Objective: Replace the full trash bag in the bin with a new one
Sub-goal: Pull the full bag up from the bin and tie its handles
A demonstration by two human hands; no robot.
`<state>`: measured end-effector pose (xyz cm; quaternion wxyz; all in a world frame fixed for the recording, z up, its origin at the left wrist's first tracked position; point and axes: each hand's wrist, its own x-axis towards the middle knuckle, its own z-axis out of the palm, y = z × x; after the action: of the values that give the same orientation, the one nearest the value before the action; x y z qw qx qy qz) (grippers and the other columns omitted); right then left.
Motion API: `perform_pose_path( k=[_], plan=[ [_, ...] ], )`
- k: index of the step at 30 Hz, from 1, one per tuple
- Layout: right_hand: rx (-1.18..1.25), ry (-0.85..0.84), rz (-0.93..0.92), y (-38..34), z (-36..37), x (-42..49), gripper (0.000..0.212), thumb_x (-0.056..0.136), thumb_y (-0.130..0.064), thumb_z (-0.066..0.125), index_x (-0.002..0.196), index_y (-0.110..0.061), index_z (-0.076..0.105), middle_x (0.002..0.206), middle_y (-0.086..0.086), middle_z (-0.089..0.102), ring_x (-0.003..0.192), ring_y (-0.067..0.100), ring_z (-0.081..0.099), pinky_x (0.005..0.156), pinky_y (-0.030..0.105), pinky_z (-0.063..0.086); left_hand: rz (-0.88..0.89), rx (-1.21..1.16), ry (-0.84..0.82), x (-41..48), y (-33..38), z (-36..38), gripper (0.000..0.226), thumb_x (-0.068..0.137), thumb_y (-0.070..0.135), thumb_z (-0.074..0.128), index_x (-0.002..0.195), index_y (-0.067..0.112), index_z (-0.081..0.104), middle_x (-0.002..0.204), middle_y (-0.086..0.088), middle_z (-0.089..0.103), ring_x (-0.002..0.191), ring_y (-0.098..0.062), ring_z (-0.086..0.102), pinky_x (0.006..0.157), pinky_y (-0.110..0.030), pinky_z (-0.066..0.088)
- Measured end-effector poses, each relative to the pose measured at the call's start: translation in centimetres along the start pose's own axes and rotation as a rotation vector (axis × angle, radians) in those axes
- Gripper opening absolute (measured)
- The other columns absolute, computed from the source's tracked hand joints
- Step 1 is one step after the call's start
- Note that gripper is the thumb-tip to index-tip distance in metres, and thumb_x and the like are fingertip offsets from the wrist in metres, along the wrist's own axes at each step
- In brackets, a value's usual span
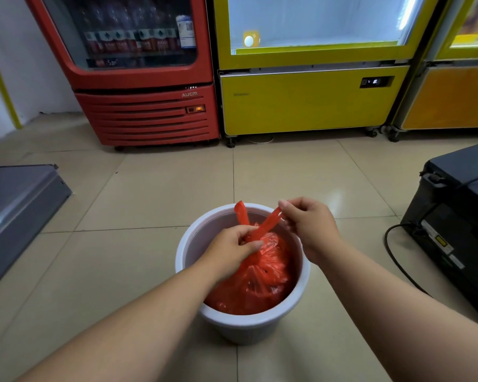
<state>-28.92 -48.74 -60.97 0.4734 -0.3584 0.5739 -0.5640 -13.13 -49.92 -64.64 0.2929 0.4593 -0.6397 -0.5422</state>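
Your two bare forearms reach in from the bottom edge and meet over the bin (244,322), a pale round tub standing on the tiled floor (149,194) right in front of you. The trash bag (260,285) is red and full, and it sits down inside the bin with its crinkled body filling the near half. Your left hand (233,248) is curled tight round the gathered neck of the bag, thumb and fingers pinching where the two handle strips cross. Your right hand (308,224) is just beside it, above the right rim, gripping the end of the right strip (269,223) between thumb and fingers and holding it taut on a slant. The left strip (241,213) stands up free, leaning toward the far rim.

To your left a grey metal panel (17,205) lies low by the floor. To your right stands a dark boxy appliance (458,216), with a black cable (398,260) looping on the tiles near its base.

Along the far wall are a red drinks cooler (146,106) with bottles behind its glass, a yellow freezer (309,103) next to it, and the edge of an orange-fronted unit (453,100) at the far right
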Motion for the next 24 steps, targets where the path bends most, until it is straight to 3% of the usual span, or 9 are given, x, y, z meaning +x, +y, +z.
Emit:
perform_pose_path(
  k=[2, 3, 5, 8, 12, 14, 17, 20, 24],
  plan=[
    [0.162, -0.02, 0.098, 0.8, 0.3, -0.2, 0.023, 0.094, -0.008, 0.052, 0.073, -0.005, 0.059, 0.062, 0.007, 0.054, 0.05, 0.011, 0.046, 0.047, 0.015, 0.044, -0.012, -0.021, 0.083, 0.0, -0.5, 0.4, 0.023, 0.091, 0.013, 0.053, 0.104, 0.026, 0.067, 0.082, 0.007, 0.066, 0.078, -0.01, 0.059, 0.084, -0.03, 0.047],
    [0.117, -0.04, 0.117, 1.3, 0.5, -0.3, 0.024, 0.095, -0.006, 0.049, 0.074, -0.005, 0.06, 0.063, 0.007, 0.055, 0.051, 0.012, 0.047, 0.049, 0.016, 0.044, -0.019, -0.015, 0.127, 0.0, -0.7, 0.5, 0.023, 0.093, 0.013, 0.048, 0.104, 0.021, 0.067, 0.075, 0.01, 0.062, 0.071, -0.008, 0.054, 0.078, -0.026, 0.045],
    [-0.257, -0.129, 0.093, 1.7, 0.8, -0.7, 0.025, 0.091, -0.001, 0.047, 0.074, -0.005, 0.065, 0.065, 0.006, 0.057, 0.054, 0.014, 0.048, 0.053, 0.02, 0.042, -0.024, -0.017, 0.19, 0.0, -0.8, 0.8, 0.025, 0.095, 0.013, 0.044, 0.097, 0.017, 0.069, 0.065, 0.012, 0.055, 0.062, -0.006, 0.046, 0.069, -0.023, 0.04],
    [-0.711, -0.354, 0.036, 1.8, 1.7, -1.8, 0.017, 0.086, -0.009, 0.057, 0.092, -0.008, 0.073, 0.07, -0.003, 0.06, 0.065, 0.013, 0.054, 0.064, 0.023, 0.044, -0.037, -0.082, 0.222, 0.2, -1.1, 1.0, 0.029, 0.095, 0.014, 0.045, 0.095, 0.028, 0.07, 0.067, 0.008, 0.061, 0.066, -0.011, 0.051, 0.074, -0.029, 0.044],
    [-0.727, -0.363, 0.052, 2.7, 2.5, -2.2, 0.018, 0.083, -0.01, 0.063, 0.095, 0.0, 0.071, 0.087, 0.015, 0.069, 0.079, 0.02, 0.061, 0.084, 0.036, 0.051, -0.074, -0.149, 0.27, 0.4, -1.3, 1.2, 0.028, 0.093, 0.014, 0.049, 0.111, 0.025, 0.068, 0.072, 0.002, 0.065, 0.07, -0.015, 0.055, 0.075, -0.032, 0.048],
    [-0.703, -0.357, 0.055, 3.1, 2.4, -2.1, 0.016, 0.079, -0.012, 0.069, 0.087, 0.003, 0.069, 0.077, 0.012, 0.066, 0.071, 0.017, 0.056, 0.076, 0.034, 0.051, -0.076, -0.16, 0.299, 0.6, -1.4, 1.2, 0.028, 0.092, 0.013, 0.051, 0.114, 0.022, 0.067, 0.082, -0.003, 0.069, 0.074, -0.016, 0.058, 0.079, -0.032, 0.049],
    [-0.7, -0.363, 0.037, 3.5, 2.3, -2.0, 0.019, 0.074, -0.018, 0.077, 0.067, -0.01, 0.061, 0.061, -0.002, 0.052, 0.063, 0.014, 0.049, 0.066, 0.029, 0.041, -0.082, -0.159, 0.31, 0.6, -1.2, 1.1, 0.026, 0.09, 0.012, 0.054, 0.11, 0.021, 0.068, 0.099, -0.002, 0.073, 0.091, -0.015, 0.067, 0.09, -0.033, 0.051],
    [-0.729, -0.346, 0.024, 3.7, 2.1, -1.8, 0.026, 0.074, -0.018, 0.077, 0.064, -0.014, 0.053, 0.065, -0.003, 0.053, 0.068, 0.015, 0.051, 0.069, 0.03, 0.042, -0.085, -0.185, 0.307, 0.5, -1.0, 1.0, 0.023, 0.088, 0.009, 0.057, 0.101, 0.02, 0.071, 0.096, -0.004, 0.074, 0.093, -0.019, 0.068, 0.092, -0.038, 0.052],
    [-0.748, -0.355, -0.052, 3.7, 1.8, -1.7, 0.023, 0.076, -0.015, 0.075, 0.066, -0.015, 0.054, 0.075, 0.001, 0.059, 0.071, 0.016, 0.052, 0.072, 0.031, 0.044, -0.11, -0.164, 0.358, 0.7, -1.4, 0.9, 0.025, 0.087, 0.009, 0.059, 0.11, 0.017, 0.066, 0.096, -0.008, 0.072, 0.091, -0.023, 0.068, 0.093, -0.042, 0.052]
  ],
)
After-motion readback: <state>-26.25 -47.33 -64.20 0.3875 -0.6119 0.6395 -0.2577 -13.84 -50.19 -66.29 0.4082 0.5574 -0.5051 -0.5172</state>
